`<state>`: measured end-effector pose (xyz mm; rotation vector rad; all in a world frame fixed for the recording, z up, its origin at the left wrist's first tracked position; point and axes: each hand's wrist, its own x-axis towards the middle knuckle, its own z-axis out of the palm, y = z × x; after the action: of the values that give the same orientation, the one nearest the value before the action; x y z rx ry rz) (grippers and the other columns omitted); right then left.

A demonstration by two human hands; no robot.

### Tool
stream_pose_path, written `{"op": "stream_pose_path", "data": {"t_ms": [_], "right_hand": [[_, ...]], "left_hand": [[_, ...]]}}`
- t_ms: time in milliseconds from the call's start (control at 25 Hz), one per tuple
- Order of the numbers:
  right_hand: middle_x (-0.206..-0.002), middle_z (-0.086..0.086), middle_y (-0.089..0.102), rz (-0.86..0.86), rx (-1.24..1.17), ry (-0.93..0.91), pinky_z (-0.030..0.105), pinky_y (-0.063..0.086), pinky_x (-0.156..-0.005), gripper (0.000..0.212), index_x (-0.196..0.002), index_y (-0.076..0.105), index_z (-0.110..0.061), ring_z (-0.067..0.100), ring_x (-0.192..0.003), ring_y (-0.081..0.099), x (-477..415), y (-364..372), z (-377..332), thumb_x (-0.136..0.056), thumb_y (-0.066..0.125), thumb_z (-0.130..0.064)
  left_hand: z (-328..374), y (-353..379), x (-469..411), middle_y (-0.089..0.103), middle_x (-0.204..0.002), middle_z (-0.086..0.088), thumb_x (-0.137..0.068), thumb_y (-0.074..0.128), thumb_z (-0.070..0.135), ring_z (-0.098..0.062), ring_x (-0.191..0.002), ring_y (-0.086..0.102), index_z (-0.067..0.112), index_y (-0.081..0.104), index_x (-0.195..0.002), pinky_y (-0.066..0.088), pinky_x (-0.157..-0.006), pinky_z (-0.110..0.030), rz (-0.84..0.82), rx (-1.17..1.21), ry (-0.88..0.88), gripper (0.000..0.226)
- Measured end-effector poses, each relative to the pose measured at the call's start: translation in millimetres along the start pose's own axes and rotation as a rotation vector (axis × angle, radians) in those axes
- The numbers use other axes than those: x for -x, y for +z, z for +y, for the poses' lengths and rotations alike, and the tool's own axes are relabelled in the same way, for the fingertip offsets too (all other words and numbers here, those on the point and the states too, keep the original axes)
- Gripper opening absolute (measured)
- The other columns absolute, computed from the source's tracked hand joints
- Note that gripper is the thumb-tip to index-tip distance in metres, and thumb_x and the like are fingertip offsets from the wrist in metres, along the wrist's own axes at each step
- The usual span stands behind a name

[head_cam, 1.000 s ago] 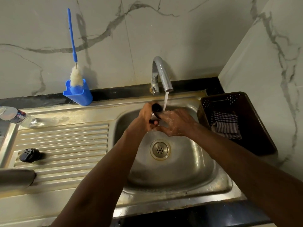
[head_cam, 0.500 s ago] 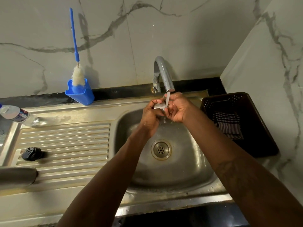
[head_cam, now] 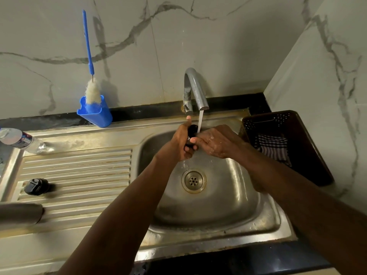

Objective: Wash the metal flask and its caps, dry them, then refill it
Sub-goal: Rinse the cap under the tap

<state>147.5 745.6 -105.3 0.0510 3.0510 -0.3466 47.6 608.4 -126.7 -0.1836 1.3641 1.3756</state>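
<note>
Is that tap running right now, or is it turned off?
Running. A white stream of water falls from the tap onto the black cap that the left hand grips over the sink basin.

We face a back wall point(head_cam: 218, 46) of pale grey marble-look tile with dark veins, which meets a matching side wall point(head_cam: 327, 86) at a corner on our right. Below them a black counter point(head_cam: 248, 260) carries a steel sink unit point(head_cam: 278, 225) with a ribbed drainboard point(head_cam: 79, 175), in dim, warm light.
</note>
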Motion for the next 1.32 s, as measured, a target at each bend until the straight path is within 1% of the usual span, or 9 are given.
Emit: {"op": "stream_pose_path", "data": {"t_ms": [120, 200, 320, 440, 560, 720, 840, 1040, 1320], "right_hand": [[-0.075, 0.000, 0.068, 0.069, -0.052, 0.149, 0.031, 0.048, -0.059, 0.042, -0.085, 0.068, -0.021, 0.016, -0.060, 0.059, -6, -2, -23, -0.103, 0.041, -0.048], [-0.075, 0.004, 0.067, -0.011, -0.347, 0.409, 0.026, 0.042, -0.052, 0.022, -0.082, 0.067, -0.016, 0.015, -0.061, 0.061, -18, -5, -39, -0.093, 0.062, -0.034], [-0.072, 0.005, 0.066, -0.052, -0.869, 0.763, 0.022, 0.039, -0.044, 0.009, -0.083, 0.069, -0.010, 0.012, -0.052, 0.056, -35, -19, -36, -0.074, 0.071, -0.010], [-0.052, 0.000, 0.051, -0.100, -1.215, 0.869, 0.019, 0.034, -0.044, 0.019, -0.071, 0.063, -0.016, 0.008, -0.046, 0.039, -37, -28, -34, -0.069, 0.063, 0.003], [-0.051, -0.003, 0.050, -0.127, -1.556, 0.934, 0.019, 0.033, -0.049, 0.011, -0.073, 0.062, -0.016, 0.008, -0.044, 0.040, -31, -18, -27, -0.078, 0.055, -0.009], [-0.079, 0.005, 0.069, 0.024, -1.599, 1.020, 0.019, 0.036, -0.042, 0.027, -0.099, 0.072, -0.016, 0.010, -0.045, 0.053, -32, 0, -32, -0.097, 0.053, -0.035], [-0.103, 0.010, 0.072, 0.078, -1.626, 1.062, 0.030, 0.052, -0.065, 0.031, -0.110, 0.068, -0.016, 0.021, -0.083, 0.067, -35, 9, -37, -0.100, 0.055, -0.042], [-0.106, 0.015, 0.072, 0.064, -1.874, 1.044, 0.035, 0.061, -0.064, 0.037, -0.119, 0.069, -0.013, 0.028, -0.091, 0.072, -35, 18, -38, -0.097, 0.064, -0.043], [-0.113, 0.017, 0.070, 0.009, -2.038, 1.090, 0.037, 0.062, -0.070, 0.030, -0.115, 0.068, -0.010, 0.030, -0.097, 0.068, -36, 30, -50, -0.093, 0.070, -0.030]], "left_hand": [[1, 16, -10, 0.062, -0.073, -0.009, -0.107, 0.042, 0.056, -0.018, -0.054, 0.058, 0.011, 0.068, -0.098, 0.049, -0.050, -0.026, 0.091, 0.144, 0.095, 0.053], [-7, 19, -11, 0.071, -0.098, -0.016, -0.109, 0.041, 0.041, -0.025, -0.082, 0.070, 0.008, 0.069, -0.116, 0.060, -0.074, -0.037, 0.089, 0.227, 0.184, 0.044], [-25, 9, -10, 0.068, -0.118, -0.020, -0.107, 0.045, 0.021, -0.026, -0.094, 0.070, 0.010, 0.061, -0.127, 0.058, -0.078, -0.038, -0.086, 0.251, 0.395, 0.028], [-24, -10, -6, 0.063, -0.125, -0.013, -0.087, 0.055, -0.014, -0.028, -0.109, 0.065, 0.012, 0.063, -0.104, 0.059, -0.082, -0.038, -0.235, 0.281, 0.561, 0.031], [-19, -16, -1, 0.069, -0.118, -0.006, -0.082, 0.058, -0.025, -0.028, -0.112, 0.066, 0.010, 0.061, -0.087, 0.060, -0.086, -0.042, -0.174, 0.214, 0.601, 0.035], [-22, -2, 7, 0.078, -0.111, -0.007, -0.066, 0.085, -0.017, -0.024, -0.102, 0.076, 0.011, 0.071, -0.112, 0.063, -0.083, -0.039, 0.138, -0.100, 0.648, 0.056], [-25, 9, 4, 0.079, -0.111, 0.004, -0.061, 0.096, -0.001, -0.012, -0.099, 0.077, 0.025, 0.070, -0.118, 0.063, -0.087, -0.032, 0.255, -0.240, 0.668, 0.068], [-6, 5, 3, 0.078, -0.112, -0.003, -0.087, 0.076, -0.001, -0.020, -0.104, 0.075, 0.015, 0.070, -0.121, 0.061, -0.095, -0.044, 0.328, 0.011, 0.520, 0.039], [34, 18, -4, 0.073, -0.100, -0.004, -0.097, 0.049, 0.005, -0.026, -0.093, 0.071, 0.017, 0.069, -0.128, 0.063, -0.081, -0.039, 0.458, -0.292, 0.558, 0.039]]}}
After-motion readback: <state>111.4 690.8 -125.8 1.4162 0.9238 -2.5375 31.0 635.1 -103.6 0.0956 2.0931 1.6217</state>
